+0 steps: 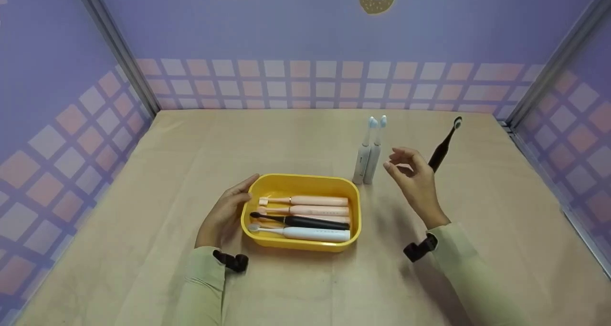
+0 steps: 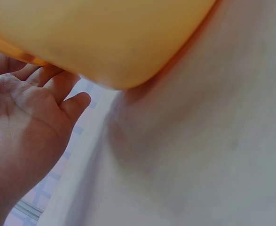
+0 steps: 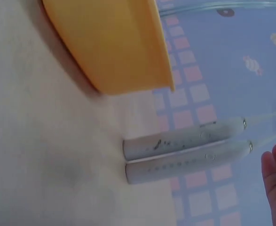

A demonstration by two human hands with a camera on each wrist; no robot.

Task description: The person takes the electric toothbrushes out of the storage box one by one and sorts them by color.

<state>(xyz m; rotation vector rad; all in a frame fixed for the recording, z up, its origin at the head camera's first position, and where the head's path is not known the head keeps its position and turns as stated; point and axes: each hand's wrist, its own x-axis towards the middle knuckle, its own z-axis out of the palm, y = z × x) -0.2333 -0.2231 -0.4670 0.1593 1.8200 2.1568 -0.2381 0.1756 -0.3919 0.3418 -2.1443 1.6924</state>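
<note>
My left hand holds the left end of a yellow plastic bin, its fingers at the far left corner. In the left wrist view the fingers meet the bin's side under the rim. Inside lie several electric toothbrushes: pink ones, a black one and a light blue-white one. Two white electric toothbrushes stand upright, close together, right of the bin. Just right of them my right hand hovers with loosely bent fingers, holding nothing. Behind that hand stands a black electric toothbrush, its base hidden.
A pale cloth-covered tabletop lies under everything. Purple walls with a pink and white check band enclose the back and sides, with metal posts at the corners.
</note>
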